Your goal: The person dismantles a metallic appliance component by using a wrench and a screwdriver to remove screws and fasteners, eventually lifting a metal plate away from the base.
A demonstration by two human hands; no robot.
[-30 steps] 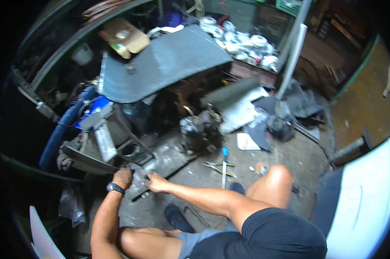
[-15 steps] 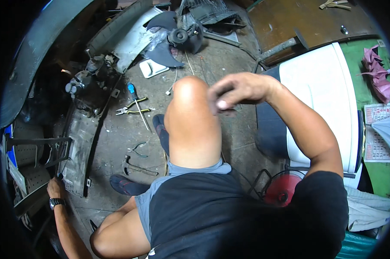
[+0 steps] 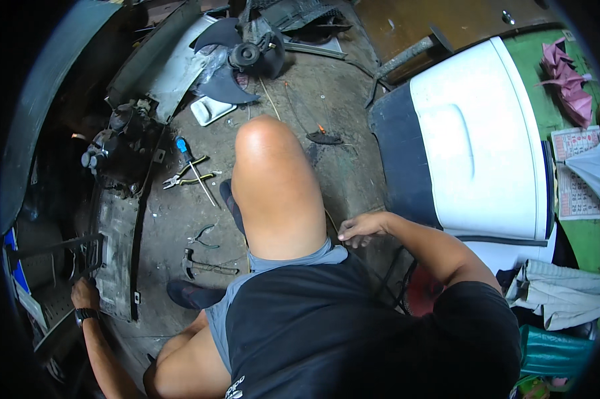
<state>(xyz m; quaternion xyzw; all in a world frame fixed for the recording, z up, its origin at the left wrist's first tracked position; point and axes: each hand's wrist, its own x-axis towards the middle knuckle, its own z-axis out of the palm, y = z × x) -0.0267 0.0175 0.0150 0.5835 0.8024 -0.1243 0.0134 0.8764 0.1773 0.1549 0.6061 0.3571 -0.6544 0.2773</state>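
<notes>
At the far left, my left hand (image 3: 85, 294), below a watch, is closed beside a dark metal frame (image 3: 54, 244). What its fingers hold is too dark to make out. A long, worn metal base (image 3: 119, 259) lies next to it, with a dirty compressor (image 3: 117, 149) at its far end. My right hand (image 3: 363, 229) hangs loosely beside my right thigh, near a thin cable. Its fingers are slightly bent and partly apart, with nothing seen in them.
On the floor lie a blue-handled screwdriver (image 3: 197, 174), yellow-black pliers (image 3: 173, 181), small green-handled pliers (image 3: 203, 237) and a hammer (image 3: 207, 267). Beyond are a fan blade (image 3: 227, 88) and a white plastic piece (image 3: 210, 111). A large white panel (image 3: 482, 143) stands right, a red fan (image 3: 423, 290) below it.
My right hand has dropped from above my knee to beside my thigh. The left hand stays by the metal frame. The whole view has shifted, uncovering a dark scrap on the floor.
</notes>
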